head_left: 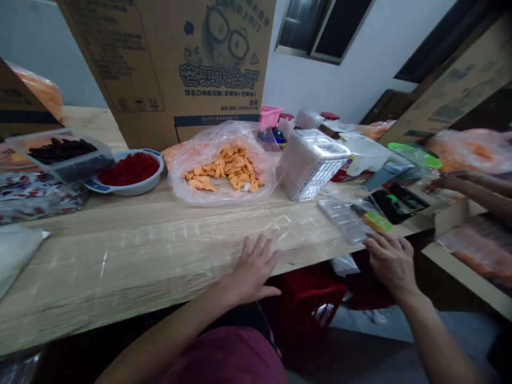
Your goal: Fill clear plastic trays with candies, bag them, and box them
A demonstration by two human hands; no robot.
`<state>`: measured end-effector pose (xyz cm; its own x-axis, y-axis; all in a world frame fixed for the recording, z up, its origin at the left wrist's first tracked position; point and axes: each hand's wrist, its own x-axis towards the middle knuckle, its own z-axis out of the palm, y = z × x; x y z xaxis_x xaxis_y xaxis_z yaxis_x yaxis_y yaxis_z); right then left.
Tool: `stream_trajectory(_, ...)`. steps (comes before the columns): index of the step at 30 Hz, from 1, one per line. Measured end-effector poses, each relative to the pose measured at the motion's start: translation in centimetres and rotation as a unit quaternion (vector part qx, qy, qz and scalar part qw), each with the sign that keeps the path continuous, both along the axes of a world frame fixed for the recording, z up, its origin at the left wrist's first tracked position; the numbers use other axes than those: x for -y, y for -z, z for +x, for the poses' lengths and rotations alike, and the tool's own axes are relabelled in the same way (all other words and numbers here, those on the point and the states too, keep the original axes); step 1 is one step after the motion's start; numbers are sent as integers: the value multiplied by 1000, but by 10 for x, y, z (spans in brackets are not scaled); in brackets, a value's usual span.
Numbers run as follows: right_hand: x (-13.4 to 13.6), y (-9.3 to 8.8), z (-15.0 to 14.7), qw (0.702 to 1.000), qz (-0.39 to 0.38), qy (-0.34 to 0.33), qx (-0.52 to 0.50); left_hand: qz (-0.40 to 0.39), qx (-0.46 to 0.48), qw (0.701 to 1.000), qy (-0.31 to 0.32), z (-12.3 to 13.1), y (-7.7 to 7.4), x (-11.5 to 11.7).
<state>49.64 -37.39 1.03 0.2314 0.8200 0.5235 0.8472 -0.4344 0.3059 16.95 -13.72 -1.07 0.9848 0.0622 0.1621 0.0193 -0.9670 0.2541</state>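
My left hand [253, 266] is palm down at the table's front edge with its fingers spread, over a clear plastic sheet or tray [132, 256] stretching along the wood. Nothing is gripped by it. To the right, my right hand [390, 262] has bent fingers at the near corner of a clear compartmented plastic tray [344, 220]; its thumb is hidden. A yellow-green packet [376, 220] lies just beyond those fingers. Behind my left hand, an open clear bag [182, 186] holds orange candy-like pieces [236, 168]. A stack of clear trays [310, 162] stands beside the bag.
A basin [138, 185] of red pieces and a clear tub [80, 162] of dark pieces stand left. Behind them rises a large carton [172, 64]. A red basket [308, 298] sits below the table edge. At far right, another person's arms [480, 181] reach over the table.
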Motion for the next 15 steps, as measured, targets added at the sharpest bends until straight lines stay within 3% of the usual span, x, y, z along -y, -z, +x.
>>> stream_trajectory(3,5,-6,17,998,-51,7,32,-27,-38,998,40,60,3,16)
stream_trajectory(6,7,-2,38,997,-72,3,17,-29,-72,997,28,83,12,17)
stream_trajectory(10,8,18,51,997,-71,-29,-31,-9,-70,997,22,71,17,10)
stream_trajectory(15,9,37,37,994,-37,-63,-77,4,-75,997,6,38,12,-1)
